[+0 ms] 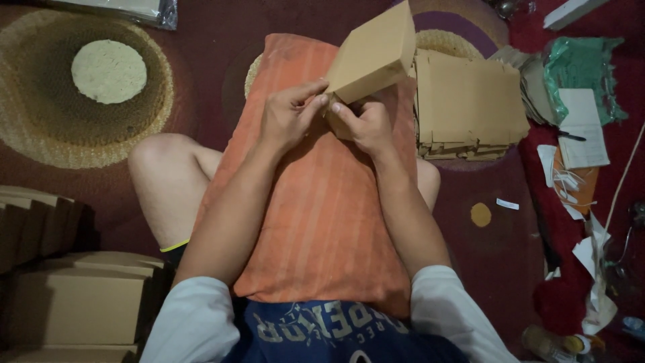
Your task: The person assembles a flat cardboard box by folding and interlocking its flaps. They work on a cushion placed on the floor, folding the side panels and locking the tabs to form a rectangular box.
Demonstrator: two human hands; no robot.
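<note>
We work seated on the floor with an orange striped pillow (322, 202) laid across the lap as a work surface. The step in hand appears to be the forming of a brown cardboard box (373, 57): the box sits above the far end of the pillow, tilted, with one corner raised away from us and its lower edge held between both hands. Our left hand (289, 117) grips that lower edge, thumb and forefinger closed on the cardboard at the near corner. Our right hand (366, 124) is curled with its fingers together around a flap or the underside of the box; the exact part pinched is hidden by the knuckles. We judge that the folding is partly complete, since the panels already stand as a box shape while the lower end is not yet closed. The next move likely calls for a firm tuck of the lower flap while the left hand steadies the body against twist. A stack of flat cardboard blanks (467, 104) lies just right of the pillow, and finished boxes (74, 302) stand at our left side.
</note>
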